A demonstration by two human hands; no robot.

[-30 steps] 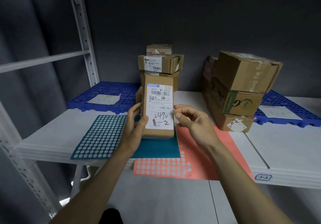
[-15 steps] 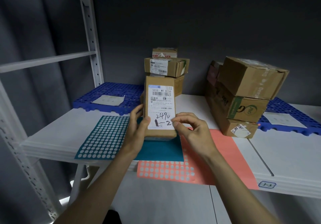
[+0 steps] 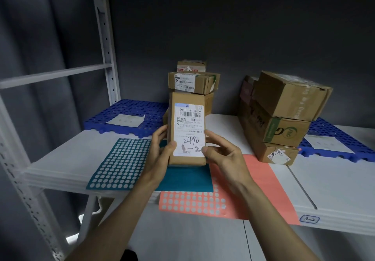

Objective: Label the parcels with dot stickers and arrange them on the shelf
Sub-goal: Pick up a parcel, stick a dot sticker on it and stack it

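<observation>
Two hands hold one brown parcel [image 3: 187,129] upright above the white shelf [image 3: 334,179]: the left hand [image 3: 160,151] grips its left edge, the right hand [image 3: 221,153] pinches its right edge by the label. Below lie a teal sticker sheet [image 3: 121,163] and a coral sticker sheet [image 3: 203,202]; stacked boxes [image 3: 284,116] stand at right

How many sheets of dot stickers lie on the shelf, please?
2: a teal sheet on the left, partly under the left hand, and a salmon sheet to its right, overhanging the shelf edge. Others may be hidden.
</observation>
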